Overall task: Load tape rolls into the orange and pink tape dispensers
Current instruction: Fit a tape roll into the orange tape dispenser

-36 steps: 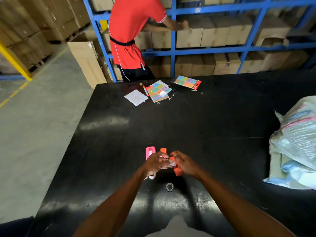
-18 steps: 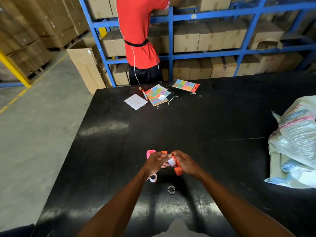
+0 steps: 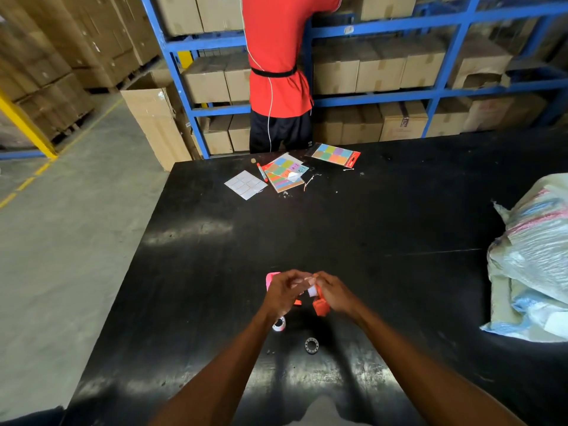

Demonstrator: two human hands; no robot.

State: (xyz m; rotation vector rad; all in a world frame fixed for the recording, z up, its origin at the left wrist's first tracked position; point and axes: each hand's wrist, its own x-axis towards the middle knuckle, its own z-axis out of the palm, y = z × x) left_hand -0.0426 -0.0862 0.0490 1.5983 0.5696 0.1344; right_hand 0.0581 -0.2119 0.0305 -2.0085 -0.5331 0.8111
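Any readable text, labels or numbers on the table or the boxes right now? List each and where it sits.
None reads clearly.
Handwriting on the colored sticker sheet: too small.
Dark print on a cardboard box on the bottom shelf: blurred.
Label on the shelf beam: blurred.
Orange dispenser in the hands: no visible text.

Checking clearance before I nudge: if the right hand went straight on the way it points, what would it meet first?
Probably the left hand: the right hand points left toward it, fingertips nearly meeting over the orange dispenser. Depth is unclear.
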